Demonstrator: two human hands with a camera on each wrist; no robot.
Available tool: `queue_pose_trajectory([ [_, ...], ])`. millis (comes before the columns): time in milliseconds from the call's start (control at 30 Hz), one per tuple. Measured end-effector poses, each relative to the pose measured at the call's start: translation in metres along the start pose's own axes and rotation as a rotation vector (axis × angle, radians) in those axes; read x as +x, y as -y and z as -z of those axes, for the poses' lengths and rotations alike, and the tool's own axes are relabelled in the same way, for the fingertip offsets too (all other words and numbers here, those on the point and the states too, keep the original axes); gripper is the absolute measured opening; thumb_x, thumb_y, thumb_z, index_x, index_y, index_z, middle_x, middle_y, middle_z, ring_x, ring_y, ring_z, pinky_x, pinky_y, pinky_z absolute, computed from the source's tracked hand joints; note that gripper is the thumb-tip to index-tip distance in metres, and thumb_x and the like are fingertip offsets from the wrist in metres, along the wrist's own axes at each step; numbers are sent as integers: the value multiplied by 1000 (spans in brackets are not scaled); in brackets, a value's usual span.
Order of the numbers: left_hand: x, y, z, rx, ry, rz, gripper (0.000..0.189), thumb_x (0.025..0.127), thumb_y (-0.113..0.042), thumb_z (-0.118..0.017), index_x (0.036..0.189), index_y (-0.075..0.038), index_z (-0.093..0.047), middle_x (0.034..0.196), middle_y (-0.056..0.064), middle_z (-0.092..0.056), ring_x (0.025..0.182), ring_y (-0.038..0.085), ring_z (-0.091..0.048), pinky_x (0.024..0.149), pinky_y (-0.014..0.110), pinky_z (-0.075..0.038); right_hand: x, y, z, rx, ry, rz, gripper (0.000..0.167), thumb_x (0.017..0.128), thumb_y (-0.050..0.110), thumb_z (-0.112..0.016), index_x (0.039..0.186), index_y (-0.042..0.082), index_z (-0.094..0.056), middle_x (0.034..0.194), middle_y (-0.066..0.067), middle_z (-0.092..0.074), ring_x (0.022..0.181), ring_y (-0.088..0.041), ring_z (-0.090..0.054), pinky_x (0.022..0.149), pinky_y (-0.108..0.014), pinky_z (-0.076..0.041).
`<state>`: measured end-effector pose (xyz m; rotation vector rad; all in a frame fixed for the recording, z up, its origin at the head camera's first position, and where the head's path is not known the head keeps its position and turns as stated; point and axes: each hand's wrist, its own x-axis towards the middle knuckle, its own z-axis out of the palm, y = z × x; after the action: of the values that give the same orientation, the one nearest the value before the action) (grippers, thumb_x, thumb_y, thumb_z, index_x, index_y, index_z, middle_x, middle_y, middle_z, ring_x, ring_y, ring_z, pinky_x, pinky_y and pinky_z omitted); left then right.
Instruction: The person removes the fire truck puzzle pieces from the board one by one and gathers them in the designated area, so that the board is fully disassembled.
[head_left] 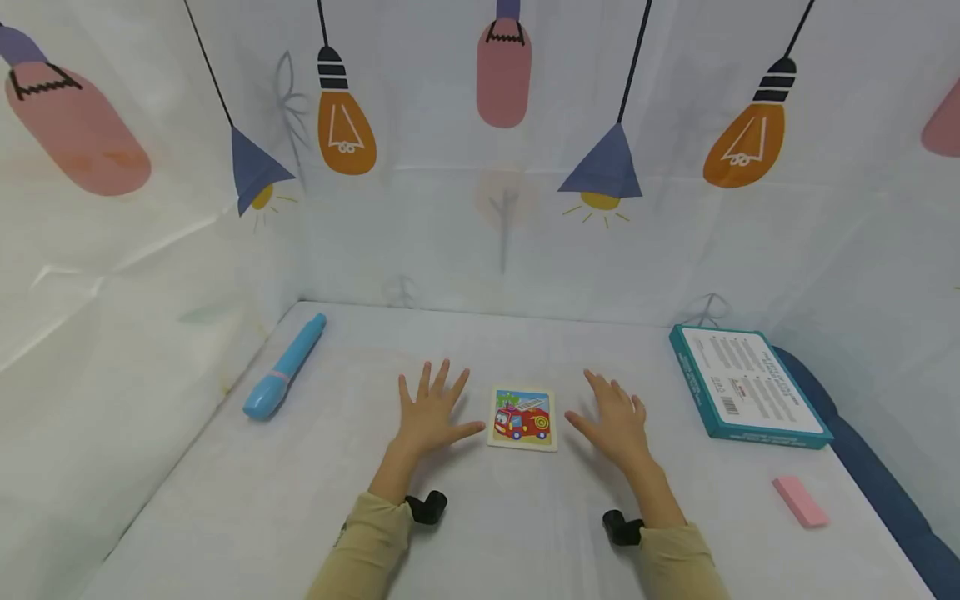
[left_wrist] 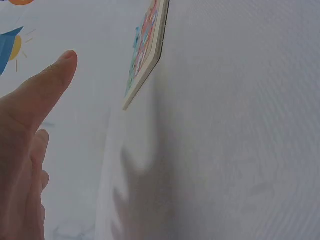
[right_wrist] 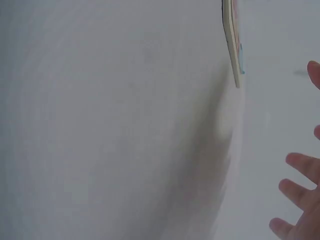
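Observation:
Between my two hands a small square picture puzzle (head_left: 522, 418) with a red cartoon fire truck lies flat on the white table. My left hand (head_left: 430, 419) is spread just to its left, the thumb tip pointing at its edge without visible contact. To the right, my right hand (head_left: 618, 423) is also spread, apart from the puzzle. Neither hand holds anything. In the left wrist view the puzzle (left_wrist: 147, 55) shows its pale edge beyond the thumb (left_wrist: 45, 87). The right wrist view shows the puzzle (right_wrist: 232, 45) edge-on, with fingertips (right_wrist: 295, 192) at the right.
A blue pen-shaped device (head_left: 287, 367) lies at the left. On the right are a teal and white box (head_left: 750, 383) and a pink eraser-like block (head_left: 800, 502). A dark blue padded edge (head_left: 862, 458) runs beyond the table's right side. Printed white curtains (head_left: 450, 233) enclose the table.

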<state>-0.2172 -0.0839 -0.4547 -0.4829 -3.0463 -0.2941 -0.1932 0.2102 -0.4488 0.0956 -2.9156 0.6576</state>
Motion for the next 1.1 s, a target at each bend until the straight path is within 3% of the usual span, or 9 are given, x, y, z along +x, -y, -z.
queue_pose_trajectory([
  [300, 17, -13, -12, -65, -24, -33, 89, 75, -71, -52, 147, -26, -24, 154, 10, -14, 140, 38, -5, 103, 66, 3, 14, 9, -14, 102, 61, -35, 70, 84, 40, -64, 142, 13, -37, 132, -20, -49, 122, -41, -39, 94, -64, -19],
  [567, 28, -29, -23, -132, 24, -49, 86, 77, -68, -53, 146, -25, -27, 153, 11, -16, 140, 39, -5, 104, 65, 3, 24, 13, -22, 154, 127, -47, 62, 84, 34, -65, 137, 13, -44, 129, -18, -52, 121, -40, -40, 92, -62, -25],
  [833, 37, -53, -33, -144, 76, -97, 75, 78, -68, -50, 142, -31, -38, 153, 11, -17, 140, 38, -5, 104, 64, 1, 36, 22, -28, 62, 168, -19, 50, 81, 31, -67, 126, 12, -56, 125, -21, -51, 114, -43, -45, 87, -62, -34],
  [1100, 38, -59, -44, -189, 87, -71, 71, 78, -64, -54, 139, -30, -43, 151, 12, -23, 140, 38, -7, 104, 64, 1, 40, 30, -35, -22, 185, -30, 40, 80, 33, -69, 115, 14, -64, 119, -19, -53, 108, -39, -48, 84, -58, -39],
])
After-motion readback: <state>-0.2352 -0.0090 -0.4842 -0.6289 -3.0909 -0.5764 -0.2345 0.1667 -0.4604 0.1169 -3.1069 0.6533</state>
